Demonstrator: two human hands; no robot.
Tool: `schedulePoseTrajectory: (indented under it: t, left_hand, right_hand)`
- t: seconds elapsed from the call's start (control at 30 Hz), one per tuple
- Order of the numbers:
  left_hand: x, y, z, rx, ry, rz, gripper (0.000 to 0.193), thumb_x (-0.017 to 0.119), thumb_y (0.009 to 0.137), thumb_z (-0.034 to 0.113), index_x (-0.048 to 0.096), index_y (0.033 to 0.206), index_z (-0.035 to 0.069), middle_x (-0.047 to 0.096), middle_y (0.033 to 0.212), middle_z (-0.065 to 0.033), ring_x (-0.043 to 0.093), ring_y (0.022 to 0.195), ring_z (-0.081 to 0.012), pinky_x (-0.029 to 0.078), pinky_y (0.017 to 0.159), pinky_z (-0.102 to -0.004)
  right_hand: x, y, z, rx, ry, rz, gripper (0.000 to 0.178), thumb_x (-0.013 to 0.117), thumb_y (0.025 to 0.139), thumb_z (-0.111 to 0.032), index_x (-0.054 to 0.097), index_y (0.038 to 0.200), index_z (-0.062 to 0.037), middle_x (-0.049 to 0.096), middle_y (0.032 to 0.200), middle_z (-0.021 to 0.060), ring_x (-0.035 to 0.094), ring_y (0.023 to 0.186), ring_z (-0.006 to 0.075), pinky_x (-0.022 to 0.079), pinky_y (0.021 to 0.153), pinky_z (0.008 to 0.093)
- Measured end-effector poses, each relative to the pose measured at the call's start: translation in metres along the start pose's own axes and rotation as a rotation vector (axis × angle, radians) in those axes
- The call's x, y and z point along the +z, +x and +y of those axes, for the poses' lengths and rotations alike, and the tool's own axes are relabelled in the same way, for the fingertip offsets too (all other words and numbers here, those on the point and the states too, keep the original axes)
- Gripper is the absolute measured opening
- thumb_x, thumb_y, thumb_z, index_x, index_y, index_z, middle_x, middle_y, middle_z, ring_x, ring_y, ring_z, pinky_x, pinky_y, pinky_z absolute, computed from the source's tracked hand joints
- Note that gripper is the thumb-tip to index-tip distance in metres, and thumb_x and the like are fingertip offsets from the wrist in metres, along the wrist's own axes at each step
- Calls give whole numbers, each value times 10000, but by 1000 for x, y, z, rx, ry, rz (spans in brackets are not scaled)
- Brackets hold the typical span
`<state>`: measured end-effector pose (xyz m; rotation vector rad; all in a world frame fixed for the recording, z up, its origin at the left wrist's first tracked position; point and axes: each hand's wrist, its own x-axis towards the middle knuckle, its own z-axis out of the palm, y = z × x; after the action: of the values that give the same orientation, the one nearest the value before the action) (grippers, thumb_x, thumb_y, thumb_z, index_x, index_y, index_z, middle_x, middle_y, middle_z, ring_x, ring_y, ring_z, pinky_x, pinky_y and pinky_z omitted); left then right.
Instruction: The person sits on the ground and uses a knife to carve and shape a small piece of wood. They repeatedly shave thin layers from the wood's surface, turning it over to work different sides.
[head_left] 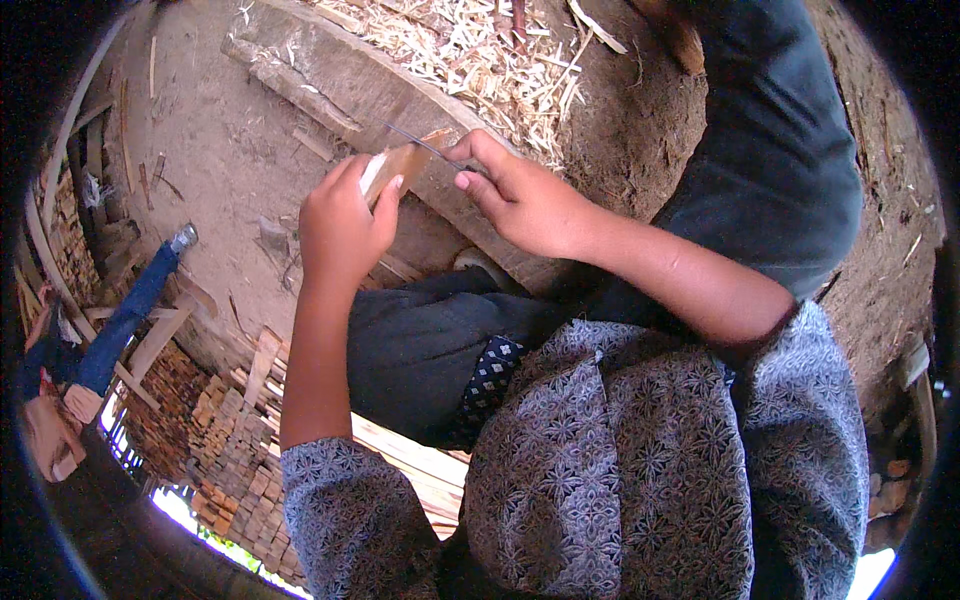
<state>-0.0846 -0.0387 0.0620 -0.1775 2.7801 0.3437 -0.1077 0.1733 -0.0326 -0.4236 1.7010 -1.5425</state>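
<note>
My left hand (347,222) is closed around a short, flat piece of wood (399,168), its thumb lying along the near side. The wood has a pale face on the left and a browner one on the right. My right hand (525,200) grips a thin-bladed knife (432,150) by its handle, most of which the fingers hide. The dark, narrow blade points up and left across the far end of the wood. Whether its edge touches the wood I cannot tell. Both hands are over a thick wooden plank (335,62).
Beyond the plank lies a heap of pale wood shavings (455,50). My bent leg in dark trousers (765,170) is on the right. At left, another person's leg in blue jeans (125,320) stretches over the dirt floor (205,120). Stacked wooden pieces (240,500) fill the lower left.
</note>
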Motion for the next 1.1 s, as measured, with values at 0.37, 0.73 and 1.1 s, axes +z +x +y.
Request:
schedulePoseTrajectory:
  t: [0.37,0.73,1.1]
  left_hand:
    - [-2,6,-7,80,-34,27,315,700,849,229,671,1053,-10,681,966,-230,653,889,-435,522,780,-474]
    - [1,6,-5,59,-4,8,350,707,856,242,674,1105,-1,695,981,-239,669,914,-426,527,809,-468]
    - [2,1,-1,74,-6,40,311,697,852,229,672,1054,-5,685,959,-231,659,888,-435,525,785,-477]
  right_hand:
    - [0,10,21,200,-103,4,284,496,1045,-222,442,1261,-46,617,1057,222,636,979,316,497,890,421]
    - [7,-6,-13,2,33,56,295,492,1044,-258,447,1258,-61,626,1087,209,633,1030,322,483,917,431]
    - [-6,7,9,346,-85,-94,267,473,1055,-253,430,1250,-76,613,977,200,643,943,303,496,850,428]
